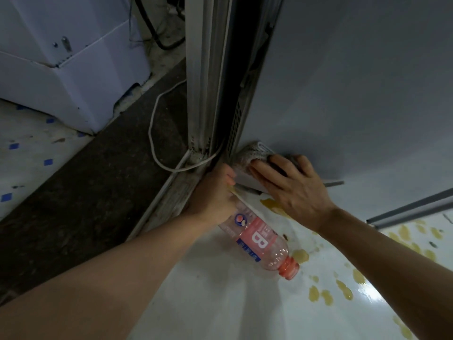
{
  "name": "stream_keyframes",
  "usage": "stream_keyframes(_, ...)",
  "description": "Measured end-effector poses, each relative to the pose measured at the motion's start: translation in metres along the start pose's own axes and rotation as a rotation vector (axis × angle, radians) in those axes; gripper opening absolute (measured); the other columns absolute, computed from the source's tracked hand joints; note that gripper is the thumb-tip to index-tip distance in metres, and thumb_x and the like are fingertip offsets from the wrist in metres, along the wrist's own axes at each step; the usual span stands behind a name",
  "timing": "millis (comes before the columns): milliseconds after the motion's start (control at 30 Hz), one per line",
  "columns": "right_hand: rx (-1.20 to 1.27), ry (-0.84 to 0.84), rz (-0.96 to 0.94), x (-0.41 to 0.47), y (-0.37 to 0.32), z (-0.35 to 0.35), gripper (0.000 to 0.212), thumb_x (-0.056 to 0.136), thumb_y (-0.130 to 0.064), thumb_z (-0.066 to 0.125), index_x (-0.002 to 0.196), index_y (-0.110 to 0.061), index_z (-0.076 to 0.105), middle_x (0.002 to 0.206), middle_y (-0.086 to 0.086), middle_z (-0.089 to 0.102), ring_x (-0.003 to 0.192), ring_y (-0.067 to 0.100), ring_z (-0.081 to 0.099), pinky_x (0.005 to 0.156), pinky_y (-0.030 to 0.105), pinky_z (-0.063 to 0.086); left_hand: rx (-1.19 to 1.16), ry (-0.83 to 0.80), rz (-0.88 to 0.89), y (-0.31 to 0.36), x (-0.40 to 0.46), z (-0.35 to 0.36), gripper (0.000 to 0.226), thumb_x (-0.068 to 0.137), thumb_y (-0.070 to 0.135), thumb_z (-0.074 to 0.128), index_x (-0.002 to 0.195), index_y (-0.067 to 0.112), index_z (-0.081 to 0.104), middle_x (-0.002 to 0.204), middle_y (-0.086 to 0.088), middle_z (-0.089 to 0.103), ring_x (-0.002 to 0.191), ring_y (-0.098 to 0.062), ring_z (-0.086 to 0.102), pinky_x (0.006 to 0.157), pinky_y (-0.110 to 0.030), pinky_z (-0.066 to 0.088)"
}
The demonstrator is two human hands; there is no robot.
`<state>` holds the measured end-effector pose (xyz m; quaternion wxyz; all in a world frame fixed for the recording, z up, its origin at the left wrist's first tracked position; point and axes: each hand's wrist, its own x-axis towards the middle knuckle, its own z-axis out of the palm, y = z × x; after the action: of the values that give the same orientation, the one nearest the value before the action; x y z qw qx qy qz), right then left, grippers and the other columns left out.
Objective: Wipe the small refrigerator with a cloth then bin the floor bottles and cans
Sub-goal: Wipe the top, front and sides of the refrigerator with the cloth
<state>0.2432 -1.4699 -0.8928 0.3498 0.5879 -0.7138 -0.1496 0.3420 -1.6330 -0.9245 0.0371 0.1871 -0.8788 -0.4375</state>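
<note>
The small grey refrigerator (355,82) fills the upper right of the head view. My right hand (291,187) presses a grey cloth (255,153) flat against the fridge's lower side panel, near its bottom corner. My left hand (215,197) is closed around the base of a clear plastic bottle (262,244) with a pink label and pink cap. The bottle lies tilted just above the white floor, cap pointing toward me. My left fingers sit close to the fridge's bottom corner.
A white cable (153,133) loops down beside a metal door frame (203,77). A dark threshold strip (85,192) runs diagonally. A white box-shaped appliance (61,69) stands at the upper left. Yellow stains (343,285) spot the white floor.
</note>
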Motion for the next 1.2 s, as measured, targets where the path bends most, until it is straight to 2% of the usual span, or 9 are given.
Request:
stream_keyframes(100, -0.010, -0.019, 0.028, -0.006, -0.001, -0.003, 0.042, 0.085, -0.012, 0.045, 0.123, -0.015, 0.061, 0.129, -0.002, 0.059, 0.114, 0.026, 0.040, 0.086, 0.039, 0.033, 0.123, -0.098, 0.097, 0.003, -0.008, 0.005, 0.038, 0.074, 0.007, 0.064, 0.109, 0.018, 0.055, 0.111, 0.003, 0.061, 0.105, -0.015, 0.056, 0.090, -0.030, 0.046)
stream_keyframes(300, -0.021, -0.118, 0.057, -0.015, -0.003, -0.006, 0.045, 0.086, -0.013, 0.037, 0.125, -0.013, 0.059, 0.132, 0.002, 0.056, 0.117, 0.029, 0.037, 0.089, 0.041, 0.031, 0.154, -0.136, 0.030, 0.000, -0.021, 0.006, 0.046, 0.073, 0.002, 0.061, 0.113, 0.021, 0.047, 0.105, 0.004, 0.061, 0.097, -0.017, 0.059, 0.084, -0.033, 0.050)
stream_keyframes(400, -0.036, -0.160, 0.054, -0.015, -0.006, -0.007, 0.048, 0.082, -0.012, 0.039, 0.127, -0.013, 0.058, 0.134, 0.004, 0.054, 0.118, 0.030, 0.035, 0.093, 0.043, 0.029, 0.138, -0.107, 0.012, -0.001, -0.024, 0.006, 0.051, 0.071, 0.000, 0.061, 0.115, 0.021, 0.045, 0.110, 0.004, 0.059, 0.101, -0.016, 0.057, 0.083, -0.029, 0.047)
stream_keyframes(500, -0.042, -0.105, 0.056, -0.005, -0.006, -0.006, 0.051, 0.090, -0.008, 0.024, 0.129, -0.012, 0.056, 0.133, 0.006, 0.054, 0.116, 0.031, 0.036, 0.096, 0.044, 0.028, 0.011, 0.025, -0.054, 0.001, -0.018, 0.000, 0.055, 0.073, -0.003, 0.060, 0.121, 0.019, 0.044, 0.120, 0.002, 0.055, 0.111, -0.014, 0.052, 0.090, -0.026, 0.042)
stream_keyframes(633, -0.080, -0.056, 0.037, 0.013, -0.010, 0.007, 0.044, 0.091, -0.012, 0.038, 0.132, -0.016, 0.054, 0.136, 0.004, 0.053, 0.120, 0.030, 0.039, 0.102, 0.045, 0.026, -0.174, 0.126, -0.105, 0.005, 0.006, -0.018, 0.056, 0.078, -0.003, 0.058, 0.130, 0.012, 0.041, 0.131, -0.005, 0.049, 0.120, -0.018, 0.048, 0.101, -0.027, 0.038)
stream_keyframes(767, -0.108, -0.183, -0.113, 0.017, -0.030, 0.027, 0.050, 0.089, -0.017, 0.036, 0.137, -0.023, 0.047, 0.141, -0.003, 0.049, 0.127, 0.023, 0.046, 0.109, 0.041, 0.028, -0.215, 0.003, -0.116, 0.005, 0.028, -0.027, 0.050, 0.085, 0.004, 0.061, 0.130, 0.013, 0.043, 0.129, -0.006, 0.056, 0.118, -0.018, 0.053, 0.104, -0.037, 0.041)
stream_keyframes(933, -0.157, -0.369, -0.295, 0.008, -0.047, 0.040, 0.057, 0.088, -0.026, 0.050, 0.143, -0.030, 0.036, 0.152, -0.008, 0.033, 0.138, 0.016, 0.033, 0.113, 0.036, 0.028, -0.213, -0.104, -0.103, 0.003, 0.034, -0.021, 0.052, 0.082, 0.002, 0.066, 0.129, 0.010, 0.044, 0.129, -0.008, 0.057, 0.118, -0.018, 0.054, 0.104, -0.037, 0.042)
stream_keyframes(1033, -0.206, -0.312, -0.301, 0.007, -0.036, 0.034, 0.054, 0.088, -0.023, 0.050, 0.141, -0.030, 0.042, 0.149, -0.010, 0.037, 0.137, 0.016, 0.036, 0.113, 0.037, 0.029, -0.176, -0.097, -0.094, 0.001, 0.034, -0.020, 0.051, 0.084, 0.003, 0.063, 0.130, 0.013, 0.044, 0.131, -0.006, 0.055, 0.120, -0.018, 0.052, 0.104, -0.036, 0.041)
stream_keyframes(1200, -0.127, -0.035, -0.042, -0.008, -0.007, 0.024, 0.045, 0.093, -0.008, 0.039, 0.137, -0.012, 0.047, 0.142, 0.002, 0.048, 0.127, 0.030, 0.035, 0.108, 0.044, 0.023, -0.121, 0.005, -0.097, 0.006, 0.028, -0.014, 0.046, 0.084, 0.000, 0.054, 0.128, 0.013, 0.047, 0.128, -0.007, 0.055, 0.118, -0.023, 0.051, 0.102, -0.039, 0.042)
